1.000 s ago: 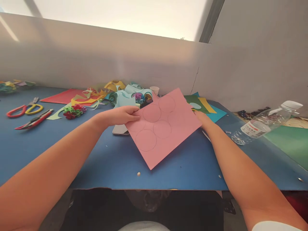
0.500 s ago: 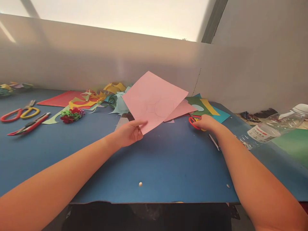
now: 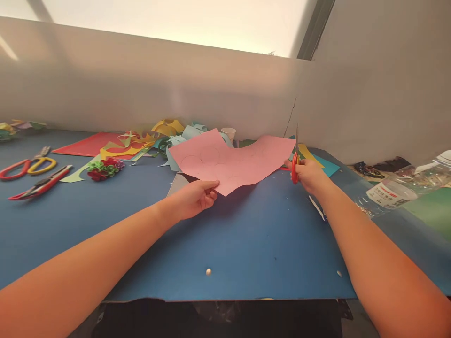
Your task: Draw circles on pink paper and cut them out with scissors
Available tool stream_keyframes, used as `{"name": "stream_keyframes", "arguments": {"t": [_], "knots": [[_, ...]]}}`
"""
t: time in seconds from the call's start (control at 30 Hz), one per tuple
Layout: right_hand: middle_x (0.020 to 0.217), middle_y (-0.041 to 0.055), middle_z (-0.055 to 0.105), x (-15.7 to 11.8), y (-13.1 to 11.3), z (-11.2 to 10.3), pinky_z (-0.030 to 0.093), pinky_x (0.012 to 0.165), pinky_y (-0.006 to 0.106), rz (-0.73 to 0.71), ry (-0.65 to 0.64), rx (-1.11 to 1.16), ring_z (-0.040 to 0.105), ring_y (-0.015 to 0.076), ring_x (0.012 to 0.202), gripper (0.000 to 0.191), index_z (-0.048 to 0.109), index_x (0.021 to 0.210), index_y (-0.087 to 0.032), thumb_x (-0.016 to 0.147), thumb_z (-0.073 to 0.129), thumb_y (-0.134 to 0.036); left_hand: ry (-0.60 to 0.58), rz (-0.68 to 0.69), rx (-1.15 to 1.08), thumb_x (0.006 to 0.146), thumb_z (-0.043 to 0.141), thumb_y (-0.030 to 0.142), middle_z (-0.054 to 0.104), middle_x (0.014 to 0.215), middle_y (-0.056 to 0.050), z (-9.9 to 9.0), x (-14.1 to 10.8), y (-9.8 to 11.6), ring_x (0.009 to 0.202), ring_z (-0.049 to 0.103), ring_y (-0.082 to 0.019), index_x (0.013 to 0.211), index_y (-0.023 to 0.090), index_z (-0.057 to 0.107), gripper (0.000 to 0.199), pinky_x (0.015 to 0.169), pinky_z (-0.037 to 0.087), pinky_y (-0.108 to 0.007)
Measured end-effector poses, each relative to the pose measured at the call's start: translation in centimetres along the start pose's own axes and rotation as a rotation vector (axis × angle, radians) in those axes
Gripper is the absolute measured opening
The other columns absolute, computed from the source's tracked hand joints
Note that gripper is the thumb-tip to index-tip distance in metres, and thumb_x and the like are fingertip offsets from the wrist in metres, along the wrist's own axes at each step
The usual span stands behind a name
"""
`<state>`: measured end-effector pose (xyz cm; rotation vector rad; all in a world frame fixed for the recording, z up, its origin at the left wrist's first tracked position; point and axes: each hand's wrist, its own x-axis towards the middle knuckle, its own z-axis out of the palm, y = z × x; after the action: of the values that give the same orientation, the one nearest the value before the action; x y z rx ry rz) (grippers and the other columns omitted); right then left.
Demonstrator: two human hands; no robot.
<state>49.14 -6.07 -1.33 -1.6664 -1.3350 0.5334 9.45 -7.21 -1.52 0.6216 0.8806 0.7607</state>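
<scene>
My left hand [image 3: 195,199] pinches the lower edge of a sheet of pink paper [image 3: 225,162] between thumb and fingers, holding it above the table. Faint pencil circles are drawn on the sheet, and a rounded notch dips into its top edge. Near the paper's right end, my right hand [image 3: 308,176] is closed around the handles of a pair of scissors [image 3: 295,164]. Their red handle faces left and the blades point upward, seen nearly edge-on.
On the blue table [image 3: 246,244] at left lie red-and-yellow scissors [image 3: 30,166], red-handled pliers [image 3: 42,183] and a flower-like craft piece [image 3: 104,169]. Paper scraps [image 3: 141,143] and a white cup [image 3: 229,133] are behind. A clear bottle [image 3: 391,192] lies at right beside a white pen-like stick [image 3: 317,208].
My right hand has raised the scissors from the table, turning their blades upward. The pink paper has tipped flatter and lower in my left hand, showing its notch and more drawn circles.
</scene>
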Motion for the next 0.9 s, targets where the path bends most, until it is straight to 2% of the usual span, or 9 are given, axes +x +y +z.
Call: {"name": "stream_keyframes", "arguments": {"t": [0.1, 0.17, 0.3, 0.47, 0.57, 0.73, 0.8, 0.9], "knots": [[0.065, -0.0012, 0.052, -0.7, -1.2, 0.4, 0.047, 0.054, 0.037, 0.025, 0.022, 0.092, 0.052, 0.0209, 0.058, 0.054, 0.054, 0.087, -0.028, 0.082, 0.081, -0.075, -0.035, 0.062, -0.033, 0.096, 0.074, 0.012, 0.062, 0.084, 0.002, 0.5, -0.5, -0.3, 0.065, 0.059, -0.007, 0.091, 0.015, 0.062, 0.014, 0.049, 0.047, -0.014], [0.064, -0.0023, 0.048, -1.2, -2.0, 0.6, 0.046, 0.054, 0.037, 0.031, 0.020, 0.143, 0.050, 0.0210, 0.059, 0.060, 0.053, 0.087, -0.030, 0.078, 0.079, -0.082, -0.062, 0.059, -0.052, 0.091, 0.076, 0.012, 0.061, 0.082, 0.001, 0.9, -0.9, -0.3, 0.064, 0.059, -0.008, 0.086, 0.017, 0.059, 0.018, 0.045, 0.045, -0.013], [0.064, -0.0041, 0.040, -2.3, -3.8, 0.9, 0.045, 0.054, 0.036, 0.039, -0.008, 0.242, 0.045, 0.0194, 0.056, 0.066, 0.050, 0.085, -0.030, 0.073, 0.076, -0.090, -0.090, -0.085, -0.028, 0.095, 0.073, 0.026, 0.056, 0.076, -0.002, 1.4, -0.9, -0.3, 0.055, 0.052, -0.007, 0.083, 0.017, 0.058, 0.021, 0.035, 0.032, -0.010], [0.073, 0.0004, 0.044, -4.1, -6.1, 1.3, 0.048, 0.058, 0.040, -0.003, 0.013, 0.345, 0.050, 0.0222, 0.063, 0.066, 0.046, 0.083, -0.030, 0.078, 0.069, -0.092, -0.098, -0.171, 0.053, 0.093, 0.075, 0.015, 0.059, 0.077, -0.003, 1.4, -0.4, -1.0, 0.055, 0.055, -0.006, 0.084, 0.017, 0.057, 0.019, 0.039, 0.040, -0.009], [0.077, 0.0020, 0.047, -5.2, -7.1, 1.6, 0.047, 0.057, 0.041, -0.015, 0.002, 0.386, 0.050, 0.0220, 0.064, 0.066, 0.045, 0.082, -0.030, 0.079, 0.068, -0.092, -0.118, -0.183, 0.079, 0.088, 0.080, 0.013, 0.055, 0.074, -0.001, 1.4, -0.6, -1.1, 0.054, 0.053, -0.006, 0.083, 0.017, 0.057, 0.024, 0.038, 0.037, -0.009], [0.075, -0.0007, 0.042, -6.3, -8.1, 2.5, 0.041, 0.054, 0.038, -0.009, -0.069, 0.448, 0.042, 0.0189, 0.060, 0.066, 0.047, 0.081, -0.029, 0.080, 0.071, -0.091, -0.131, -0.191, 0.091, 0.096, 0.079, 0.035, 0.049, 0.073, 0.002, 1.3, -0.2, -0.5, 0.051, 0.041, -0.003, 0.082, 0.019, 0.054, 0.033, 0.038, 0.033, -0.007], [0.073, -0.0014, 0.041, -6.6, -8.2, 2.9, 0.041, 0.053, 0.038, 0.009, -0.104, 0.463, 0.042, 0.0184, 0.059, 0.067, 0.050, 0.082, -0.029, 0.079, 0.069, -0.093, -0.128, -0.172, 0.125, 0.097, 0.077, 0.029, 0.045, 0.070, 0.004, 1.2, 0.2, -0.5, 0.050, 0.036, -0.002, 0.080, 0.019, 0.053, 0.031, 0.037, 0.027, -0.007], [0.071, -0.0027, 0.040, -6.9, -8.2, 3.2, 0.041, 0.051, 0.037, 0.031, -0.150, 0.480, 0.041, 0.0170, 0.057, 0.069, 0.052, 0.083, -0.028, 0.076, 0.070, -0.095, -0.138, -0.115, 0.232, 0.090, 0.080, 0.016, 0.042, 0.066, 0.006, 1.3, 0.1, -0.9, 0.048, 0.033, -0.002, 0.076, 0.018, 0.055, 0.029, 0.038, 0.021, -0.011]]}}
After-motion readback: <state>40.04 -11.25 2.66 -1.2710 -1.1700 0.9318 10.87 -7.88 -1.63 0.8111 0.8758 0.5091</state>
